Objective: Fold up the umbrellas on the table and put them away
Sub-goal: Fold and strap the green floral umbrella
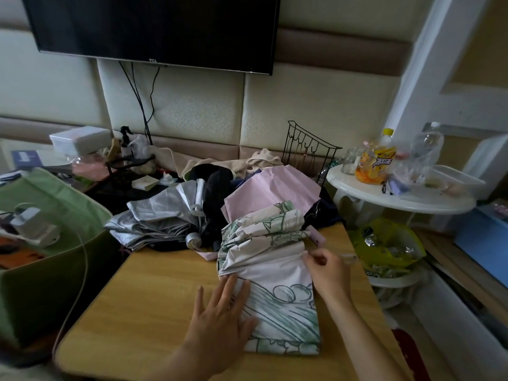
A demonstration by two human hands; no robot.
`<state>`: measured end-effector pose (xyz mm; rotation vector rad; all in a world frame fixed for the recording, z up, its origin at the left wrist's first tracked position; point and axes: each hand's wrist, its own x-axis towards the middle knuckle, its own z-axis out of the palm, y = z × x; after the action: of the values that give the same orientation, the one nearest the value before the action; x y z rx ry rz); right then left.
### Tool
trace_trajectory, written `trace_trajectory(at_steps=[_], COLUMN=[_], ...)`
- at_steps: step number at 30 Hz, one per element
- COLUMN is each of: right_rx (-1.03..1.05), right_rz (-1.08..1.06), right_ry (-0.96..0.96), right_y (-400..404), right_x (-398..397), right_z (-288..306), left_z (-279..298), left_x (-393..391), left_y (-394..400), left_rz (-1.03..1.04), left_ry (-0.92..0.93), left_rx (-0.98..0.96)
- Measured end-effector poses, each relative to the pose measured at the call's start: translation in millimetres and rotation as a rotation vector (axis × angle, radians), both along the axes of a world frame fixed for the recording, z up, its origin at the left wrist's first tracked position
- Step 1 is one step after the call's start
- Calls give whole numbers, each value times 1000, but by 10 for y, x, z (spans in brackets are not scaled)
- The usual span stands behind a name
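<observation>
A white umbrella with green line drawings (pixel 277 287) lies collapsed on the wooden table (pixel 143 303), its panels partly pleated. My left hand (pixel 220 323) presses flat with straight fingers on the canopy's left edge. My right hand (pixel 327 270) pinches a fold of the fabric at the umbrella's right side. Behind it lie a pink umbrella (pixel 272 188) and a silver umbrella (pixel 162 215), both loosely bunched; a black one (pixel 214 182) sits between them.
A green fabric bin (pixel 46 215) with a charger and cable stands at the left. At the right are a white round side table (pixel 395 196) with bottles and a yellow-lined waste bin (pixel 390 248). A wire rack (pixel 308 149) and clutter line the wall under a TV.
</observation>
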<state>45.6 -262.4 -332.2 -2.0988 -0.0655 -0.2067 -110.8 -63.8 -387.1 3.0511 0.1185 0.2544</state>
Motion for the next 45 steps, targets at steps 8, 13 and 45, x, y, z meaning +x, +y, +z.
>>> trace_trajectory(at_steps=[8,13,45], right_rx=[-13,176,-140], right_rz=[88,148,404], right_ry=[7,117,248], right_y=[65,131,-377], right_x=[-67,-119,57], right_z=[127,205,153], left_z=[3,47,189], left_x=[4,2,222], left_y=[-18,-9,-92], left_rz=[-29,-44,-126], left_ry=[0,-18,-88], left_rx=[19,10,-77])
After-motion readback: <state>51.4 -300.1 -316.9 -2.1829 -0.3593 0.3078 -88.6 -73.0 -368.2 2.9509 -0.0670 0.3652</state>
